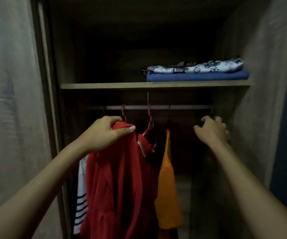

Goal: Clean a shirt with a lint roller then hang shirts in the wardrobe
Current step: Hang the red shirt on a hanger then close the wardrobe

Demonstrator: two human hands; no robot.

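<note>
Inside the dark wardrobe a red shirt (120, 183) hangs from a pink hanger (123, 112) hooked on the rail (182, 107). My left hand (108, 132) grips the shirt's collar just below that hook. A second pink hanger (149, 124) hangs to its right. Further right an orange shirt (167, 183) hangs from a dark hanger. Behind the red shirt, on the left, hangs a white shirt with navy stripes (81, 199). My right hand (211, 131) reaches toward the rail's right end with loosely curled fingers and holds nothing.
A shelf (104, 86) above the rail carries a folded blue garment (198, 77) with a patterned white-and-blue one (196, 67) on top. The wardrobe's right wall (263, 100) is close to my right hand. A pale curtain (10, 100) hangs at the left.
</note>
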